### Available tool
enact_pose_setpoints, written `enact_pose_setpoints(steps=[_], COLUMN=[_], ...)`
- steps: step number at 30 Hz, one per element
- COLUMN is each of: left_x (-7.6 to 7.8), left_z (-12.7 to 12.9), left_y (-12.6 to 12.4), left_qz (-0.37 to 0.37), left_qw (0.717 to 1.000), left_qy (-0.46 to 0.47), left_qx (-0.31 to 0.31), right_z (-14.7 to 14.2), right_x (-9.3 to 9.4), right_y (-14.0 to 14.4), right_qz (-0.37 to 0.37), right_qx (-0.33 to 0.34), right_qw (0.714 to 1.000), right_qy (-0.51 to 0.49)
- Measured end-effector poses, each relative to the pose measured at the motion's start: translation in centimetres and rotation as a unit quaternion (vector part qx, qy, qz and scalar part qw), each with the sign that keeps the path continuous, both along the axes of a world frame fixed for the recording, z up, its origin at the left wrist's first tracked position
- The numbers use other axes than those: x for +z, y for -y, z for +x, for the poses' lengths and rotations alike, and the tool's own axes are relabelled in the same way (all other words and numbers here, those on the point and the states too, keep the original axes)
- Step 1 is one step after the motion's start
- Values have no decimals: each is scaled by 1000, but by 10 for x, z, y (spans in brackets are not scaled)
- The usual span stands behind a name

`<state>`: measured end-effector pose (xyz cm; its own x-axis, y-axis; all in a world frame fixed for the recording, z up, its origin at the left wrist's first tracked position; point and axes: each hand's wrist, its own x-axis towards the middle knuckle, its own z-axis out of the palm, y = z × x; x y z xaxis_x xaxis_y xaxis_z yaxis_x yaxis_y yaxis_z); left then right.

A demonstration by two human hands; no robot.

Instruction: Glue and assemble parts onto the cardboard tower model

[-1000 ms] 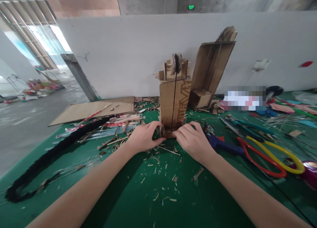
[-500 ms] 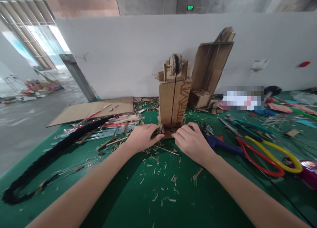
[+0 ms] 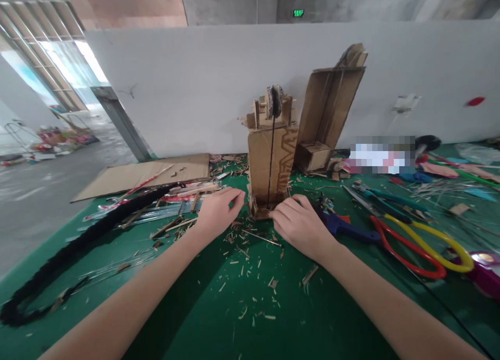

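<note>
A cardboard tower (image 3: 260,167) stands upright on the green table. A spool-like wheel (image 3: 275,102) sits on top, and a black cord (image 3: 271,162) runs down from it to the low tray-like base (image 3: 260,214). My right hand (image 3: 299,222) grips the right front corner of that base, its fingers curled together. Just left of the tower, apart from it, is my left hand (image 3: 219,209). Its thumb and forefinger come together in a pinch; anything between the tips is too small or hidden to make out. A thin metal rod (image 3: 261,238) lies in front of the base.
A second cardboard piece (image 3: 332,107) leans at the wall. Red-and-yellow-handled scissors (image 3: 410,245), a blue-handled tool (image 3: 351,228) and teal-handled pliers (image 3: 394,201) lie right. On the left are a black fuzzy strip (image 3: 89,232), a cardboard sheet (image 3: 156,175), plastic-wrapped sticks and wood scraps.
My left hand has let go of the base's left side and drawn back left, exposing that corner. The right hand stays at its corner. The view has shifted slightly.
</note>
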<state>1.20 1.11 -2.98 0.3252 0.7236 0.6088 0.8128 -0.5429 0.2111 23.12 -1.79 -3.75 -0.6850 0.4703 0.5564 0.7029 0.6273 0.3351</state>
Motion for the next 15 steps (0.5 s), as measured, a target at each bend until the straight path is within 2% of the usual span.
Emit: enact_pose_setpoints(steps=[4,6,10,13,15], left_x=[-1,-2,1,5,7], left_z=[0,0,-1,-2,-3], left_y=[-3,-3,-2,0,1], left_qz=[23,33,71,87,92], left_qw=[1000,999,997,996,995], left_qy=[14,14,22,-2,-22], left_qx=[-10,-10,-17,3,12], right_z=[2,1,-4,-5,-2], right_x=[0,0,3,7,10], right_y=[-2,-2,8,16,16], right_qz=[16,1,-79,-141,-156], right_qx=[-6,5,62,92,88], right_qw=[999,1000,995,985,981], right_qy=[-36,-29,-9,-40,-69])
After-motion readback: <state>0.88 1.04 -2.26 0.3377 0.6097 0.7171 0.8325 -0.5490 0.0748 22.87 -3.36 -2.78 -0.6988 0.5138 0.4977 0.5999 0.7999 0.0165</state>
